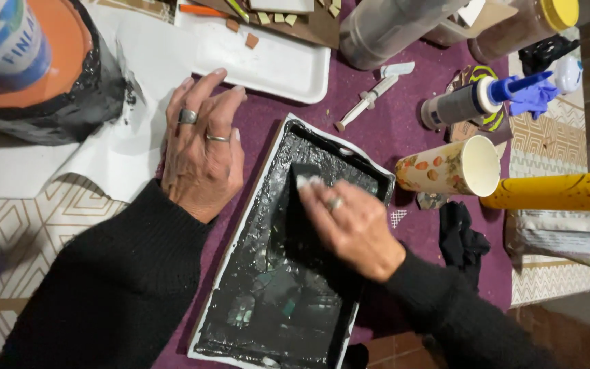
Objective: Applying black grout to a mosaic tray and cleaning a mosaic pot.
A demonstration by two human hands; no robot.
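A white rectangular tray lies tilted on the purple cloth, its inside smeared with black paste over small tiles. My right hand rests inside it, fingers closed on a dark flat spreader pressed against the paste. My left hand lies flat on the cloth just left of the tray, fingers spread, rings on two fingers, holding nothing.
An orange bowl lined with black paste stands at top left on white paper. A second white tray sits behind. To the right are a syringe, a paper cup, a yellow tube, a black rag and jars.
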